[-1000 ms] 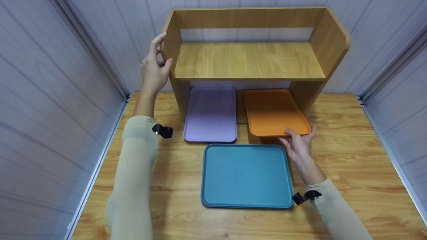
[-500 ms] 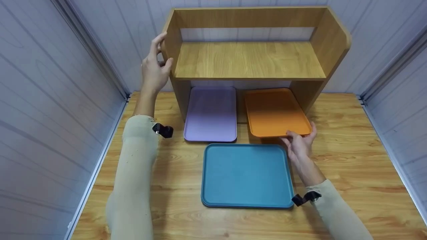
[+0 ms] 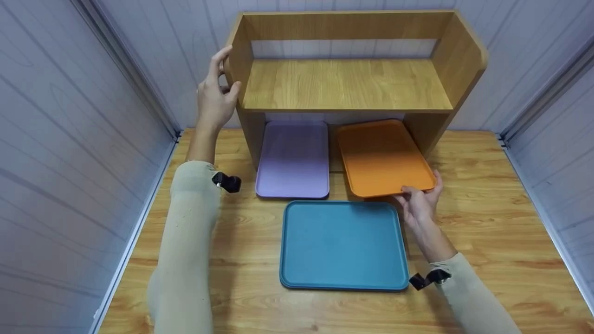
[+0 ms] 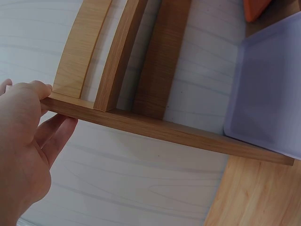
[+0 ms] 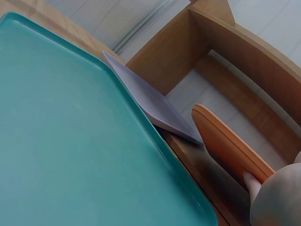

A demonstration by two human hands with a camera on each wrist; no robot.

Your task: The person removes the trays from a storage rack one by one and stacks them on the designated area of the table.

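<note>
Under the wooden shelf unit (image 3: 345, 83), right hand (image 3: 420, 202) pinches the orange tray (image 3: 383, 155) at its near edge, lifted off the bench (image 3: 487, 208). Left hand (image 3: 214, 95) grips the unit's side panel. Best w/ a level pull, clear of the teal tray (image 3: 343, 243).

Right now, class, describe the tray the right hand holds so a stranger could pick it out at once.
Find the wooden shelf at the back of the table. Two trays poke out from under it; take the orange tray on the right, its near edge lifted by the right hand. The purple tray and blue tray lie flat.
</note>
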